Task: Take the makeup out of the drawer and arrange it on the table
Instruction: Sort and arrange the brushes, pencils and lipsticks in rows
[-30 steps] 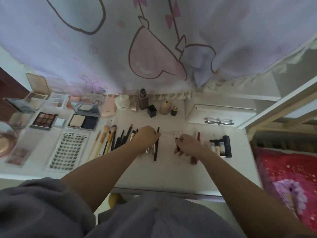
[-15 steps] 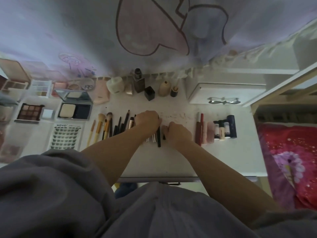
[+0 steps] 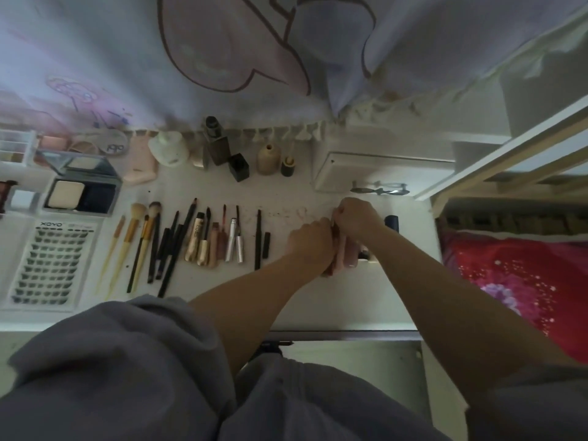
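Note:
Makeup lies in rows on the white table [image 3: 318, 300]. A row of brushes and pencils [image 3: 152, 246] and tubes [image 3: 219, 240] fills the middle, ending with a black pencil [image 3: 257, 240]. My left hand [image 3: 310, 243] and my right hand [image 3: 358, 216] are together at the right group of lip tubes [image 3: 346, 253], fingers curled on them. A dark blue tube [image 3: 392, 222] sticks out behind my right hand. Most of that group is hidden by my hands.
Bottles [image 3: 219, 148] stand along the back under a hanging curtain [image 3: 222, 58]. Palettes and a compact [image 3: 82, 189] sit at the left above a lash card [image 3: 51, 265]. A white box [image 3: 378, 171] with a bow handle is at the back right. A red quilt [image 3: 521, 278] lies right of the table.
Both hands have moved right, from the black pencil in the middle to the lip tube group. The camera has tilted down and shifted.

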